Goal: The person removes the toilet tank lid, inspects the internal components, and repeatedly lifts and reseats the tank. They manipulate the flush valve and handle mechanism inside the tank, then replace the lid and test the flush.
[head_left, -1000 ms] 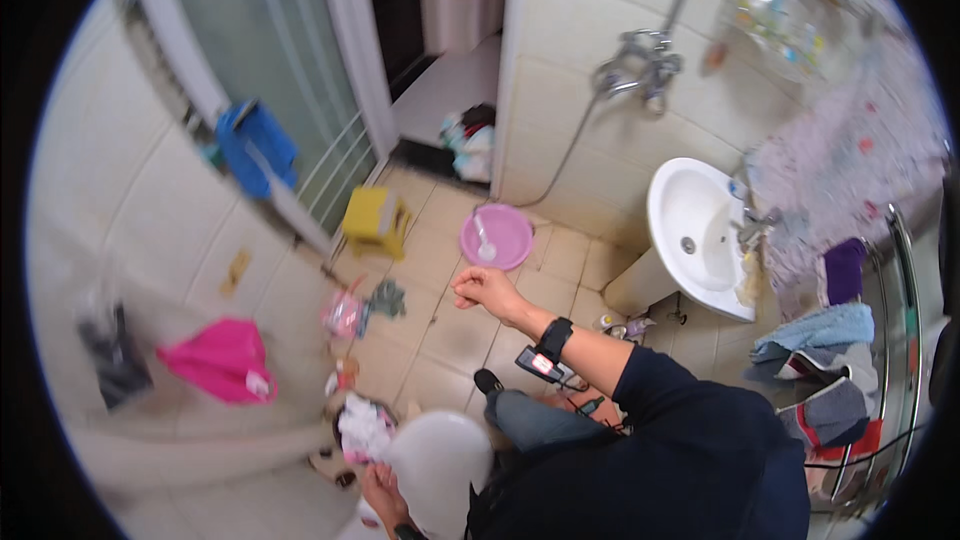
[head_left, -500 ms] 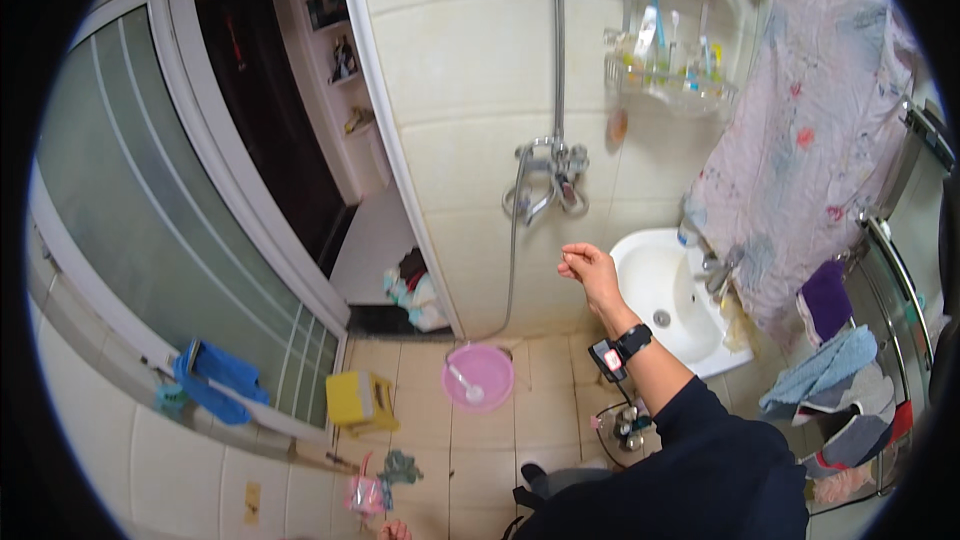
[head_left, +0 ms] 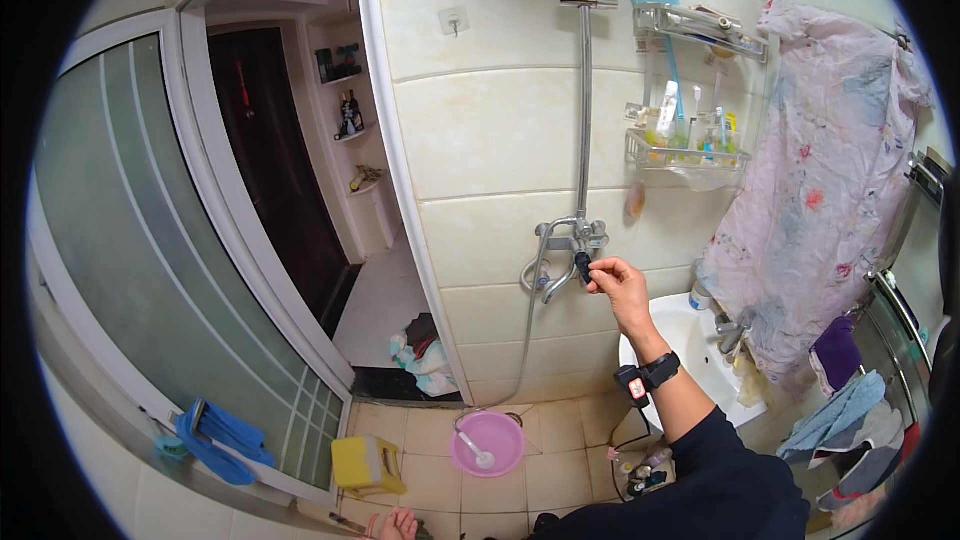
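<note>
My right hand reaches to the wall-mounted shower mixer tap. Its thumb and fingers are closed in a pinch at the end of the tap's dark lever. A black strap with a small device sits on my right wrist. At the lower edge, my left hand shows only in part, its fingers loosely bent and apart, with nothing seen in them. Below the tap, a pink basin with a white ladle-like scoop in it rests on the tiled floor.
A white washbasin stands right of the tap, under a wire shelf of toiletries. Yellow stool at left, by the glass door. Blue slippers hang on it. Towels hang at right.
My right hand has moved from in front of the washbasin to the tap's lever and closed on it. The view has tilted up, showing more wall and shelf.
</note>
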`<action>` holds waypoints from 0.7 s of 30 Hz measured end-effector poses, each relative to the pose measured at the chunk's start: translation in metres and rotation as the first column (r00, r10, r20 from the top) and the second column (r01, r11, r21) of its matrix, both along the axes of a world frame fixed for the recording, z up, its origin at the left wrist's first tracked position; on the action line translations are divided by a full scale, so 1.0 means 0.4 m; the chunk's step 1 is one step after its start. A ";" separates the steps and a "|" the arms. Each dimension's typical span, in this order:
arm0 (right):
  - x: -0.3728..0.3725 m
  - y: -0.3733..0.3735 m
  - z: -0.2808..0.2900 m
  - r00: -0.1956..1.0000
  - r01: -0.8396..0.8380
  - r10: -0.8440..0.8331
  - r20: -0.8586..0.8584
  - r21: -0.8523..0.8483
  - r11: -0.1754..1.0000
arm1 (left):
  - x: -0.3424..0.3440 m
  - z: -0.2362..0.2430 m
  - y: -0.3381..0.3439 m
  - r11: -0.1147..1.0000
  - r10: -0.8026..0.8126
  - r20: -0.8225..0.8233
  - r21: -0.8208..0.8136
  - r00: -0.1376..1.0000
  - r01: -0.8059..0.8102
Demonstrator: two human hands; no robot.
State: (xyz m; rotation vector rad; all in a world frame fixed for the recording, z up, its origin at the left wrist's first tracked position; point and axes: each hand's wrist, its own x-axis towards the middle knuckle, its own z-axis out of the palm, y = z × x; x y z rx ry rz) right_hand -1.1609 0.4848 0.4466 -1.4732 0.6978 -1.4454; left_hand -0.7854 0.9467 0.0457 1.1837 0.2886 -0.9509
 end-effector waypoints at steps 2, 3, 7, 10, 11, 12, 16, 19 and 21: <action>0.028 0.003 0.008 1.000 0.013 -0.013 0.020 0.000 1.000 | 0.043 0.050 -0.028 1.000 0.002 0.011 -0.007 1.000 -0.002; 0.045 0.008 0.008 0.999 0.031 -0.031 0.019 0.015 0.999 | 0.075 0.072 -0.047 1.000 -0.012 0.018 -0.026 1.000 0.012; 0.102 0.023 0.020 0.998 0.040 -0.037 0.055 -0.062 0.997 | 0.207 0.160 -0.071 0.985 -0.155 0.096 -0.060 0.983 0.161; 0.150 0.029 0.048 0.995 0.087 -0.085 0.055 -0.031 0.996 | 0.280 0.175 -0.108 0.981 -0.137 0.079 -0.126 0.987 0.147; 0.166 0.030 0.060 0.994 0.104 -0.103 0.045 -0.014 0.995 | 0.304 0.175 -0.115 0.990 -0.097 0.064 -0.096 0.993 0.103; 0.179 0.030 0.072 0.994 0.095 -0.094 0.052 -0.032 0.995 | 0.331 0.172 -0.132 0.987 -0.120 0.077 -0.101 0.990 0.127; 0.240 0.002 0.145 0.993 0.111 -0.107 0.043 -0.094 0.989 | 0.410 0.153 -0.211 0.981 -0.164 0.057 -0.093 0.985 0.168; 0.295 -0.049 0.226 0.994 0.103 -0.097 0.043 -0.180 0.978 | 0.422 0.145 -0.286 0.971 -0.198 0.033 -0.129 0.980 0.201; 0.335 -0.096 0.288 0.994 0.097 -0.083 0.069 -0.232 0.968 | 0.430 0.148 -0.334 0.960 -0.237 0.042 -0.143 0.971 0.241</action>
